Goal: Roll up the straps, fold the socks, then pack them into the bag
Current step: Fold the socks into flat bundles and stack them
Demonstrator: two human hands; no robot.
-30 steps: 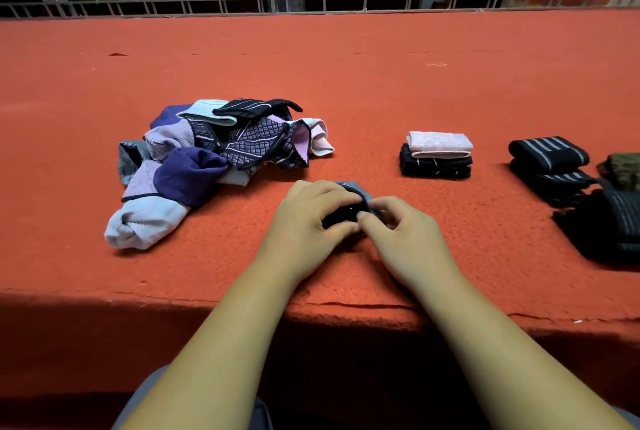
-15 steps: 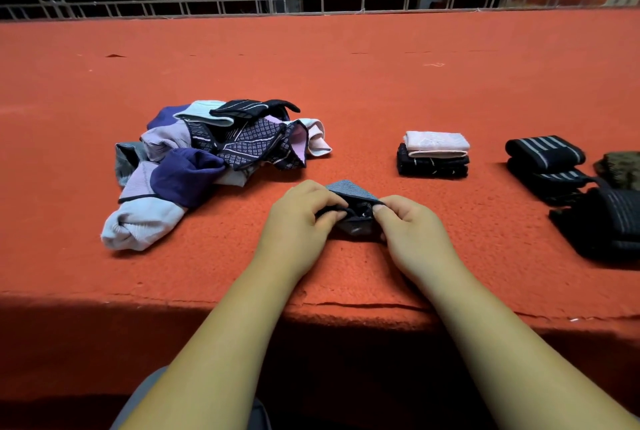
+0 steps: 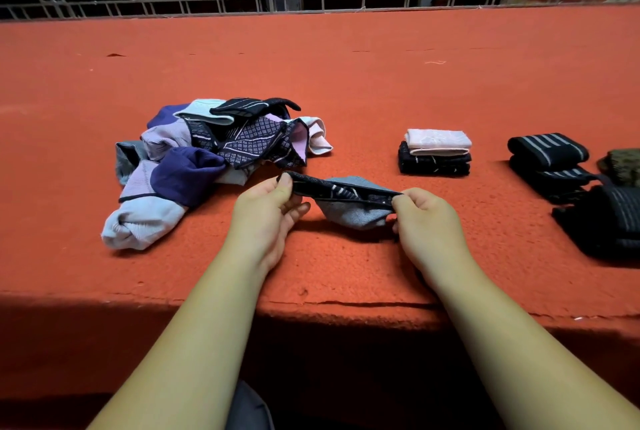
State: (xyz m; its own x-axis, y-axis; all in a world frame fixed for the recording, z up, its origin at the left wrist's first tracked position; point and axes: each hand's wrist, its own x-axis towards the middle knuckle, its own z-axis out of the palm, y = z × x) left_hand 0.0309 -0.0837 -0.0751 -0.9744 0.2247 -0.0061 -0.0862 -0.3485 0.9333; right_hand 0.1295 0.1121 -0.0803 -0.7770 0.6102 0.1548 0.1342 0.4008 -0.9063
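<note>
- The left grip pinches the dark cuff of a grey sock between thumb and fingers.
- The right grip pinches the other end of that cuff, so the sock stretches between both hands, just above the red bench, near its front edge.
- A loose pile of socks lies on the left, beyond the left hand.
- A folded pink sock sits on a folded dark sock, far right of the held sock.
- Rolled striped straps lie stacked further right, beside an olive item cut by the edge.
</note>
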